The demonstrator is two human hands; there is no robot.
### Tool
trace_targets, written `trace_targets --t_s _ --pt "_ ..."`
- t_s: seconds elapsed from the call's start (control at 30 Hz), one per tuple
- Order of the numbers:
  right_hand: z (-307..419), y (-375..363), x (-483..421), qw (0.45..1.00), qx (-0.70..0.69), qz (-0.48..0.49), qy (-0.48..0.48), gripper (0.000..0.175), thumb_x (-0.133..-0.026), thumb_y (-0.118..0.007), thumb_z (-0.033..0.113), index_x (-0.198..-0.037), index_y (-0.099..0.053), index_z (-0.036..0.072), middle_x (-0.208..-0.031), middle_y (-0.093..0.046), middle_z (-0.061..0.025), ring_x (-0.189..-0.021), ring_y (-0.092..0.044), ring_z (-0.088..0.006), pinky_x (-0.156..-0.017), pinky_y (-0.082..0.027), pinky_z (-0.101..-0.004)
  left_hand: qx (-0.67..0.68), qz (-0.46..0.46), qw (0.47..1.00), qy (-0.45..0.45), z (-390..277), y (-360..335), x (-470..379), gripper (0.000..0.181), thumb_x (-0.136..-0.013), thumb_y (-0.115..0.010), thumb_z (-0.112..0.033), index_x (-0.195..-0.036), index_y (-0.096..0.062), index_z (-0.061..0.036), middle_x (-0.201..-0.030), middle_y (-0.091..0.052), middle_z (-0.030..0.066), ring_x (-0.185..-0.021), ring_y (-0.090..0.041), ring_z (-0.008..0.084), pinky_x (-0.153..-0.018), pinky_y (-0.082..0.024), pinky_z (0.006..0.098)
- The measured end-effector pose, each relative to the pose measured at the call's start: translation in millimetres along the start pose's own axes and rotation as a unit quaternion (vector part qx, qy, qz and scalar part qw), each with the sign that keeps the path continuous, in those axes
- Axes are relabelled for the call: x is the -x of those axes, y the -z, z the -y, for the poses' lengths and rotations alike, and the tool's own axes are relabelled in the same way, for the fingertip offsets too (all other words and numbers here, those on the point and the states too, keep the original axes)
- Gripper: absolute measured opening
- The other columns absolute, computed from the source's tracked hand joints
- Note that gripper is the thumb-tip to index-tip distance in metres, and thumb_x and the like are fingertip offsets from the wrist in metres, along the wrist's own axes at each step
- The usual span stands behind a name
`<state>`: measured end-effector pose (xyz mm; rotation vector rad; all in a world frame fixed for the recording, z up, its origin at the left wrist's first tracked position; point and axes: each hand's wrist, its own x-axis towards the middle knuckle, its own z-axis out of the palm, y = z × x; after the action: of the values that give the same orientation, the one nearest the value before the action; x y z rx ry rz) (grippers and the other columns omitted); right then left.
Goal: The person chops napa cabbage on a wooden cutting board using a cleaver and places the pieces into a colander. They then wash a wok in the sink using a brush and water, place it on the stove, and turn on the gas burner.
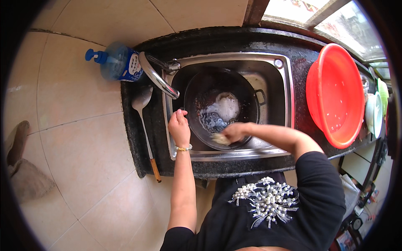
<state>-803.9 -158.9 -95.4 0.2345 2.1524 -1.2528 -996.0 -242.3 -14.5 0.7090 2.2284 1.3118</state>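
Note:
A black wok (248,94) sits in a stainless steel sink (290,103), with foamy, cloudy water (227,108) and dark specks inside it. My left hand (179,125) is closed at the wok's left rim, where its handle is mostly hidden by the fingers. My right hand (235,133), slightly blurred, grips a pale scrubber (220,139) against the wok's inner wall near its front rim. The chrome faucet (160,80) arches over the sink's left edge, its spout end left of the wok. A second wok handle (261,97) shows on the right side.
A metal wok spatula (143,103) with a wooden handle lies on the black counter left of the sink. Behind it stands a blue pump bottle (121,62). A large red plastic basin (334,94) rests right of the sink, beside a pale green bowl (373,114).

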Motion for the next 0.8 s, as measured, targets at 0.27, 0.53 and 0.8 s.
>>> trace_targets --t_s 0.27,0.53,0.8 --pt "24.4 88.1 -30.0 0.744 -0.556 -0.37 -0.006 0.034 -0.084 -0.054 0.022 -0.11 -0.045 0.003 -0.09 -0.06 -0.0205 -0.077 -0.064 -0.0271 -0.067 -0.05 -0.04 0.059 0.027 0.998 0.021 -10.5 -7.5 8.9 0.036 -0.096 -0.044 -0.025 -0.075 -0.058 0.0006 -0.053 -0.045 -0.0001 -0.045 -0.039 0.0063 -0.042 -0.029 0.0229" --pt "-5.5 -8.3 53.2 0.998 -0.032 -0.019 -0.046 0.044 -0.086 -0.049 0.021 -0.128 -0.041 0.012 -0.096 -0.063 -0.015 -0.086 -0.062 -0.0269 -0.075 -0.05 -0.0382 0.111 -0.003 0.993 0.044 -33.5 -13.4 24.8 0.034 -0.096 -0.046 -0.023 -0.077 -0.06 0.0016 -0.051 -0.043 -0.0032 -0.044 -0.037 0.0037 -0.041 -0.027 0.0213" --pt "-75.2 70.1 8.9 0.85 0.026 -0.517 -0.101 0.027 -0.071 -0.059 0.01 -0.097 -0.059 0.019 -0.092 -0.058 -0.0104 -0.079 -0.064 -0.0296 -0.061 -0.053 -0.0397 0.082 0.018 0.996 0.013 -35.7 -16.5 21.7 0.032 -0.096 -0.046 -0.023 -0.08 -0.06 0.0013 -0.051 -0.039 -0.0033 -0.044 -0.035 0.0046 -0.041 -0.026 0.022"
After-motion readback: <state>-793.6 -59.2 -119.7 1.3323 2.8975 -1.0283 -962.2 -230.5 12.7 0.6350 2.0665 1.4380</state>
